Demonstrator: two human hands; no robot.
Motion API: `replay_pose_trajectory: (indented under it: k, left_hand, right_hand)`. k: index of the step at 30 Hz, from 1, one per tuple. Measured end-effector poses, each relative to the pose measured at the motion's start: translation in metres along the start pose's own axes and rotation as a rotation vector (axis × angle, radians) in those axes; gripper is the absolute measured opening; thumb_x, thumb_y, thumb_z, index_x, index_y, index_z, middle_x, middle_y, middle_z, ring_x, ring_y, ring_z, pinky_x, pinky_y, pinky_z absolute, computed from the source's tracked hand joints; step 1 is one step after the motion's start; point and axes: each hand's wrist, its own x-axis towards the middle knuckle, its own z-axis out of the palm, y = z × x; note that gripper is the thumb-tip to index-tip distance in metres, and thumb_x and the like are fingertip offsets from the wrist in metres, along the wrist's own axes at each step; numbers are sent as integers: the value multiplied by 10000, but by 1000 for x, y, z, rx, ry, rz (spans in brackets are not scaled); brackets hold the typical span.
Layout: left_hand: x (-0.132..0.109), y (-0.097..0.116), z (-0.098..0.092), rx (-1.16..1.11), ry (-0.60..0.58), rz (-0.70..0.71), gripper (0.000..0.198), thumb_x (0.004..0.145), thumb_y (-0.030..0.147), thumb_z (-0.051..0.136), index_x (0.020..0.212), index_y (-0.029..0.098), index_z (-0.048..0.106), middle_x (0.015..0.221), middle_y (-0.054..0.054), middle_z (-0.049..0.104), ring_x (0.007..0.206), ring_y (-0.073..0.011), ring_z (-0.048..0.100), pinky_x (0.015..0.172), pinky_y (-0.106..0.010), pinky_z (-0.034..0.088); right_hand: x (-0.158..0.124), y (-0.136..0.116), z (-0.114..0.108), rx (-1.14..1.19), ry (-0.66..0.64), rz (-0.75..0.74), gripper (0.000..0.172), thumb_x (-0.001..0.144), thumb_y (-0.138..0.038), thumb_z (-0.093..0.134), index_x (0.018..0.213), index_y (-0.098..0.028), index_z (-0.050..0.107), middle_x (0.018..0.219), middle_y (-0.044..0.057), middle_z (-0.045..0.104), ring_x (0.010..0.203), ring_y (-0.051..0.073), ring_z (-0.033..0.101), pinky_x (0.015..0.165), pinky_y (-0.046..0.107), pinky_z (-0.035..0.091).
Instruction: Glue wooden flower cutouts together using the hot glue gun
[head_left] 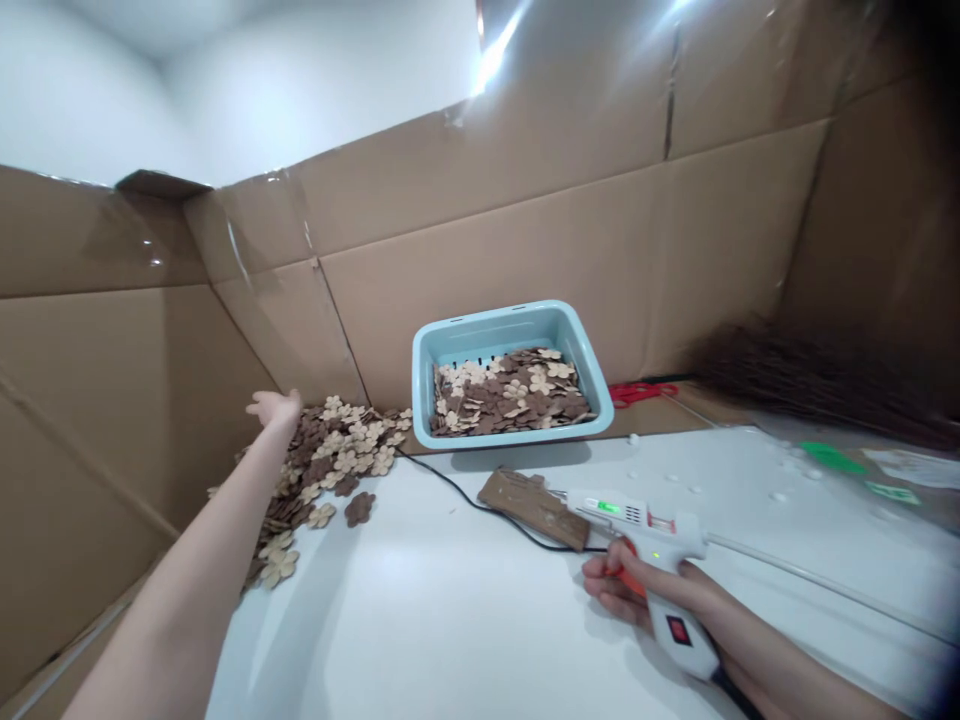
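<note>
My left hand (274, 407) reaches out to the far left over a heap of flower-shaped cutouts (360, 445), brown and cream. Its fingers are apart, and I see nothing held in them. In my right hand (626, 585) is a white hot glue gun (637, 518) with an orange trigger, a green label and a red switch on its handle. A long glue stick (810, 575) runs out of its back end. The gun's nozzle points left, beside a brown cardboard piece (534, 505) lying on the white table (420, 610).
A light blue plastic basket (517, 436) of brown and cream flowers stands at the back. Red scissors (641, 392) lie to its right. Dark bristly twigs (817, 385) and green scraps (832, 458) are at the right. A black cord (442, 476) crosses the table. Cardboard walls (480, 240) enclose it.
</note>
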Motion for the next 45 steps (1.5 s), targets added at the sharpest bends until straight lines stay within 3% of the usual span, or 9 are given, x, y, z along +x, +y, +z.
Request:
replay_pose_trajectory:
  k: [4,10,15,19,28,32,38,42,45]
  left_hand:
    - [-32,29,31,57,-87,260,358,871,144,511,1218,60,476,1298,-211,422,1160,-292,486,992,-467,384]
    - [-101,98,98,97,-489,798,144,892,217,514,957,183,637,1085,-86,607,1095,-232,535,957,-363,431]
    - [-127,131,154,191,-620,865,303,906,307,542,1167,154,550,1175,-92,574,992,-211,593,835,-419,512]
    - [-126,137,178,264,-637,811,315,904,307,544,1181,155,542,1182,-95,570,994,-214,593,832,-418,515]
    - [-121,135,170,225,-590,768,316,900,315,552,1171,153,544,1150,-88,581,967,-207,602,813,-406,520]
    - [-127,141,156,109,-559,849,277,941,162,392,1187,154,519,1028,-100,626,920,-201,601,802,-346,483]
    - [-156,156,152,-9,-692,1052,317,849,53,363,938,165,646,979,-79,629,884,-189,597,821,-299,459]
    - [-169,159,161,-4,-761,1101,165,834,145,525,942,119,647,1034,-115,610,926,-213,591,838,-340,468]
    - [-168,154,164,3,-807,1119,191,849,260,601,979,121,618,1054,-85,608,948,-205,588,842,-392,481]
  right_hand:
    - [-5,-4,6,-23,-14,-29,260,663,-373,793,689,-162,644,827,81,738,810,226,716,773,322,581]
    - [-10,-8,9,-28,-14,-26,269,659,-370,794,698,-151,644,836,89,722,803,223,704,769,324,567]
    - [-7,-4,6,3,-36,-26,319,623,-409,818,668,-160,624,786,61,722,730,183,703,694,270,564]
    - [-4,-1,5,24,-37,-11,327,631,-424,812,678,-175,605,733,32,712,688,163,699,655,251,557]
    - [-12,-11,12,50,-52,-2,335,604,-416,831,667,-148,641,766,56,722,692,152,692,654,244,561]
    - [-10,-10,12,67,-68,-12,319,614,-400,827,667,-151,635,760,58,721,689,158,691,653,252,556]
    - [-9,-8,11,59,-68,-11,315,623,-395,823,668,-144,639,764,58,720,689,150,689,648,237,559]
    - [-11,-9,12,68,-62,-20,305,626,-386,825,674,-148,640,739,47,727,672,142,693,632,226,562]
    - [-11,-9,12,68,-59,-25,304,638,-389,818,677,-144,641,738,49,730,666,137,694,623,216,565]
